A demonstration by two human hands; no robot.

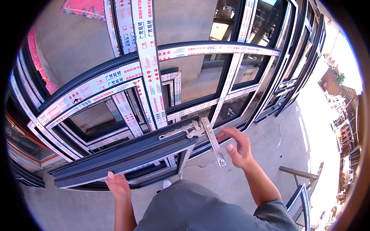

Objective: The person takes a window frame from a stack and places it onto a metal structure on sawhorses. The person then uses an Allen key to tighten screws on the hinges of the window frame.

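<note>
A dark grey aluminium window sash stands on edge before me, its grooved top face slanting up to the right. My left hand grips its near lower edge, the thumb showing on top and the other fingers partly hidden. At the sash's right end sits a silver metal window hinge. The hinge's flat, perforated arm sticks out past the corner toward me. My right hand is just right of that arm, with thumb and fingers curved but apart. Nothing shows between them; whether the fingertips touch the arm is unclear.
Large window frames with printed protective film lean against the wall ahead. More dark frames stand along the right. A metal stand with a frame piece is at lower right. Concrete floor lies between.
</note>
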